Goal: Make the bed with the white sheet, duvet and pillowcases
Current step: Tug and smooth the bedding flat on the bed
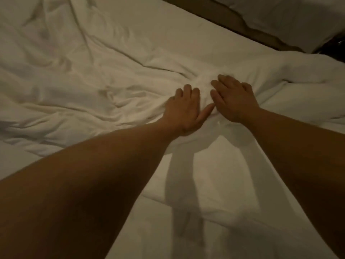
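Observation:
A white duvet point(78, 86) lies crumpled across the left and middle of the bed, and a bunched fold of it rises at the centre right. My left hand point(183, 109) grips that fold, fingers curled into the cloth and thumb pointing right. My right hand point(233, 98) lies just beside it on the same bunch, its fingertips sunk into the fabric. Creases radiate from between the two hands. The white sheet point(214, 184) lies flat on the mattress under my forearms. A white pillow point(283, 14) sits at the top right.
A brown strip point(235, 23) runs diagonally between the mattress edge and the pillow. Something dark and shiny point(336, 44) shows at the right edge. The light is dim, and my arms cast shadows on the sheet.

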